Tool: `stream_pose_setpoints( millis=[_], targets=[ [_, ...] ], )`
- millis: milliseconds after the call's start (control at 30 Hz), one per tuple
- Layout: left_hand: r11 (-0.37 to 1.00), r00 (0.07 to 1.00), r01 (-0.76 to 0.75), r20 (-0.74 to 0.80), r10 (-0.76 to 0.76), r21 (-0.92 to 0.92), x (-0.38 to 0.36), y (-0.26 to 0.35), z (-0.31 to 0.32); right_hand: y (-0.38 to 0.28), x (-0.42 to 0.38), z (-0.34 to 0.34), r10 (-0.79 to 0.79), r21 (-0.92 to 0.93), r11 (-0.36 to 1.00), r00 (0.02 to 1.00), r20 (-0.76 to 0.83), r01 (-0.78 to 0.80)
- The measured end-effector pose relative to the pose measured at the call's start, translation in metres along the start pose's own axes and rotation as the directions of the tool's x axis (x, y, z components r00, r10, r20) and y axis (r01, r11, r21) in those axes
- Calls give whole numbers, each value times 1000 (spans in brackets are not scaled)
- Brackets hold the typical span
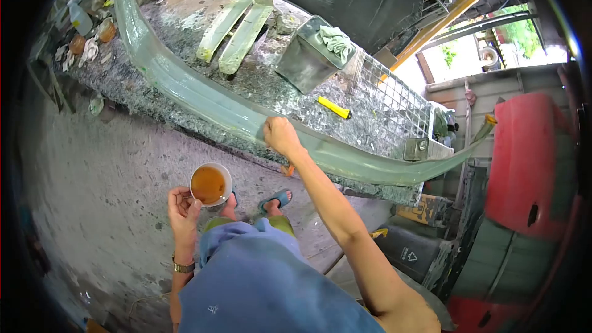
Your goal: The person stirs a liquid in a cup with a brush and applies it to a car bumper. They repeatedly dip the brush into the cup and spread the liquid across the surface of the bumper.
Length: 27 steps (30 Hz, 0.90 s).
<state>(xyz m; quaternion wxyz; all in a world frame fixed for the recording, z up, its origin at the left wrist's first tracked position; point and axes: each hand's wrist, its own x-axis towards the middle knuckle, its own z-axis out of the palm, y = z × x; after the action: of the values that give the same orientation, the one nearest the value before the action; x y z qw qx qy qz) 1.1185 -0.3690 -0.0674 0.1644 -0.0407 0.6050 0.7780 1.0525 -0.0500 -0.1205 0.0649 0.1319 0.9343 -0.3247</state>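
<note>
I stood in a messy workshop, its bench (246, 95) paint-splattered. A red panel, perhaps a car door (524, 166), hung nearby.

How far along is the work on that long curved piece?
Perhaps midway: the long curved piece looks glossy left of the right hand, which is closed at its middle. The left hand holds a cup of amber liquid. The duller stretch rightward may remain, though its finish is unclear.

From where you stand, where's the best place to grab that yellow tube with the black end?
I'd pinch the yellow tube across its middle, coming from above, fingers on its two long sides. It looks slim and lies flat on the bench. The long curved strip runs between it and me, so a low reach would probably bump that.
</note>
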Motion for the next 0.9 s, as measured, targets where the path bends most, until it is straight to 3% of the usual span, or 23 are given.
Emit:
stream_pose_setpoints(
  millis=[33, 67, 100, 267, 333, 467, 600, 667, 700, 733, 800, 900],
  targets=[
    [1000, 1000, -11, 1, 11, 4, 1, 1, -2, -5, 0, -3, 0, -5, 1000, 1000, 4, 0],
    [1000, 1000, -8, 1, 8, 0, 3, 2, -2, -8, -1, -9, 173, 326, 929, 984, 30, -173],
    [1000, 1000, 3, -8, -3, 7, 4, 3, -2, -10, -3, -17, 323, 611, 724, 940, 109, -320],
    [999, 999, 48, -11, -48, 24, 11, 7, 10, 69, -46, -25, 449, 345, 840, 893, -7, -420],
    [998, 999, 43, -4, -43, 35, 12, 13, 24, 89, -71, -35, 506, 425, 789, 862, -41, -443],
    [1000, 999, 2, 36, -3, 11, 15, 2, 46, 125, -118, -66, 554, 404, 793, 815, -167, -456],
    [998, 998, 36, 58, -39, 55, 23, -12, 74, 157, -175, -100, 429, 104, 893, 761, -487, -437],
    [995, 995, 77, 61, -81, 68, 28, -16, 89, 157, -195, -114, 493, 343, 868, 710, -502, -360],
    [991, 994, 91, 58, -96, 94, 30, -18, 94, 169, -203, -115, 596, 523, 770, 702, -390, -364],
    [991, 994, 81, 64, -88, 107, 32, -22, 98, 166, -206, -118, 599, 536, 765, 699, -391, -356],
    [991, 993, 69, 84, -80, 119, 35, -29, 103, 138, -214, -131, 609, 845, 509, 763, -218, -165],
    [986, 996, 60, 61, -70, 154, 31, -35, 111, 110, -212, -132, 554, 894, 439, 811, -190, -90]
  ],
)
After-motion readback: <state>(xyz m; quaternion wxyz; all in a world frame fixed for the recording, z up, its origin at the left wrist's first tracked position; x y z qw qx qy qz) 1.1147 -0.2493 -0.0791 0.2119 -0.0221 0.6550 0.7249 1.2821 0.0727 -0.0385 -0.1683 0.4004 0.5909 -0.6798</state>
